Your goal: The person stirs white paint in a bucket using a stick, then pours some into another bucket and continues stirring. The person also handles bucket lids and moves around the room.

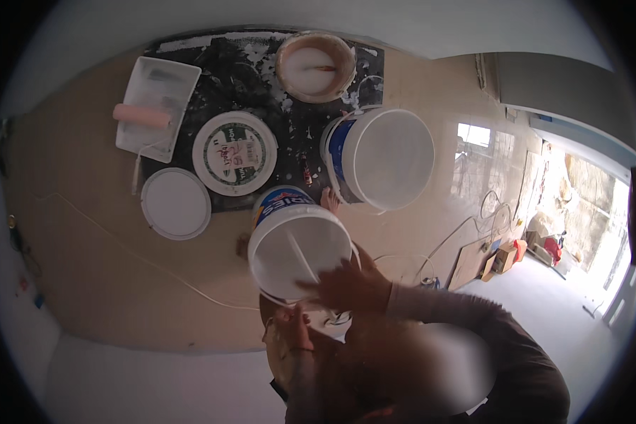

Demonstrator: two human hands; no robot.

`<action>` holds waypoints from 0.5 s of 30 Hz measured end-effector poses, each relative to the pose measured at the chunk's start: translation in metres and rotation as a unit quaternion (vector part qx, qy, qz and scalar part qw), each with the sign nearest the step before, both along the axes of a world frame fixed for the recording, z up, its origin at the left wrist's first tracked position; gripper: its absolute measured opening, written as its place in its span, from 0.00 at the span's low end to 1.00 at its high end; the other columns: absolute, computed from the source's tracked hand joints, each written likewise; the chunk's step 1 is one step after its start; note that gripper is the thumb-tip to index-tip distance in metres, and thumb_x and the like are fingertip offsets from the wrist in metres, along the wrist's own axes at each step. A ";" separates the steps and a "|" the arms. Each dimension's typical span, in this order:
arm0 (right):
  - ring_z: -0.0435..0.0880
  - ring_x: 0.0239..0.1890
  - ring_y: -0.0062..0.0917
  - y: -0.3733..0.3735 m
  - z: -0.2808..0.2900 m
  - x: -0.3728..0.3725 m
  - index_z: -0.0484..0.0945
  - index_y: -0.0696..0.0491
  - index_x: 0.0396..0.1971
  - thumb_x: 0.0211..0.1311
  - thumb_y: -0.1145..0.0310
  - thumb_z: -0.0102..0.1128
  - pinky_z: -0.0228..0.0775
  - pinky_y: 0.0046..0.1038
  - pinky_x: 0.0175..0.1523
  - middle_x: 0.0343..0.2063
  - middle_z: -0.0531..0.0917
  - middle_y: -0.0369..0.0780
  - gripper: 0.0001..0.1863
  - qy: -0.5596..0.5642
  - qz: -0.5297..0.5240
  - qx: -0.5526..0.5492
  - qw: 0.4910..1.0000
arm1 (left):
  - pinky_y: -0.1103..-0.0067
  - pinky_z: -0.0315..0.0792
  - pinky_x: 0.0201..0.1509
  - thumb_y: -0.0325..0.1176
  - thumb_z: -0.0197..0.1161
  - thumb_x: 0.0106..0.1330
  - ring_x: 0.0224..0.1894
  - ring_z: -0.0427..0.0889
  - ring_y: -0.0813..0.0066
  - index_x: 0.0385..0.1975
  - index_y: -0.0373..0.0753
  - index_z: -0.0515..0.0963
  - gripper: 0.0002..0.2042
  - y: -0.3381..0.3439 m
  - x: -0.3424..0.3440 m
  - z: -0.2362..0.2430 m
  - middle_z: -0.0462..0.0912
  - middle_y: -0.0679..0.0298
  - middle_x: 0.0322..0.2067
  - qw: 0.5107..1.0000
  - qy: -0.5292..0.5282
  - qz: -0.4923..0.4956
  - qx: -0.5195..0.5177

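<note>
Head view: right hand (pixel 352 284) reaches over the nearer bucket (pixel 274 258), fingers spread; left hand (pixel 292 327) curls, grip unclear.

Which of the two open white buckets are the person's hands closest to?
The lower bucket: the right hand is at its rim, the left hand by its near edge. The upper-right bucket stands away from both hands.

Head camera: left one of two worn side by side on the person's head
Facing: down, upright, over the floor (pixel 120 240) and the black sheet (pixel 295 148)
Near: left hand (pixel 290 326) and right hand (pixel 345 284), below centre
Far: bright opening (pixel 590 205) toward the right
Fisheye rim: dark, straight edges bent
</note>
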State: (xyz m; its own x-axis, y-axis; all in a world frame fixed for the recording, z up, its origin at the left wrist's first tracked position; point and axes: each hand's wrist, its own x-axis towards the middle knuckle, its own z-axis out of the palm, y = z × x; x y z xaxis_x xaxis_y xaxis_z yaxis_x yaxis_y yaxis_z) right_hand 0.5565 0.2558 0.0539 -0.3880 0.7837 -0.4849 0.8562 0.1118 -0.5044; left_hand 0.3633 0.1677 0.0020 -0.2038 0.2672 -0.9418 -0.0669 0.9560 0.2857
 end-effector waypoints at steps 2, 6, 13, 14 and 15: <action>0.82 0.26 0.31 0.073 -0.056 0.066 0.75 0.42 0.45 0.60 0.56 0.49 0.73 0.36 0.34 0.25 0.81 0.39 0.15 -0.014 -0.022 0.035 0.999 | 0.83 0.66 0.19 0.33 0.65 0.55 0.19 0.70 0.81 0.26 0.36 0.69 0.11 -0.015 0.001 -0.004 0.72 0.65 0.21 0.999 0.021 0.022 -0.010; 0.82 0.34 0.33 0.230 -0.227 0.233 0.78 0.44 0.38 0.57 0.64 0.50 0.74 0.37 0.37 0.32 0.80 0.37 0.11 -0.182 -0.046 0.226 0.956 | 0.80 0.72 0.24 0.31 0.63 0.52 0.25 0.74 0.75 0.29 0.33 0.69 0.12 -0.058 0.008 -0.020 0.73 0.63 0.25 0.950 0.215 -0.214 0.072; 0.81 0.40 0.38 0.305 -0.436 0.332 0.60 0.50 0.61 0.56 0.60 0.52 0.70 0.44 0.47 0.37 0.81 0.45 0.32 -0.321 -0.068 0.122 0.937 | 0.76 0.71 0.33 0.33 0.55 0.60 0.35 0.74 0.73 0.41 0.32 0.69 0.13 -0.091 0.025 -0.047 0.73 0.61 0.35 0.960 0.259 0.036 -0.097; 0.81 0.38 0.37 0.304 -0.447 0.331 0.62 0.51 0.59 0.57 0.62 0.50 0.71 0.42 0.46 0.36 0.81 0.45 0.28 -0.326 -0.042 0.135 0.935 | 0.75 0.69 0.38 0.38 0.52 0.63 0.37 0.73 0.72 0.42 0.33 0.70 0.15 -0.091 0.030 -0.045 0.72 0.62 0.37 0.942 0.312 -0.006 -0.122; 0.82 0.36 0.36 0.304 -0.452 0.329 0.65 0.52 0.56 0.58 0.63 0.47 0.71 0.41 0.44 0.35 0.81 0.44 0.24 -0.333 -0.017 0.147 0.931 | 0.74 0.69 0.38 0.39 0.51 0.63 0.38 0.73 0.71 0.42 0.33 0.70 0.15 -0.090 0.036 -0.043 0.73 0.61 0.36 0.935 0.339 -0.004 -0.100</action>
State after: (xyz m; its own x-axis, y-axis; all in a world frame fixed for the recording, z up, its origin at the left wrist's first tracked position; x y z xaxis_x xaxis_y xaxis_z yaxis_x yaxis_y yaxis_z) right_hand 0.8857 0.5601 -0.3981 -0.0507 0.9272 -0.3710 0.9740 0.1281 0.1870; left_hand 0.3996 0.0776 -0.0412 -0.7712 0.1044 -0.6279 0.0732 0.9945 0.0754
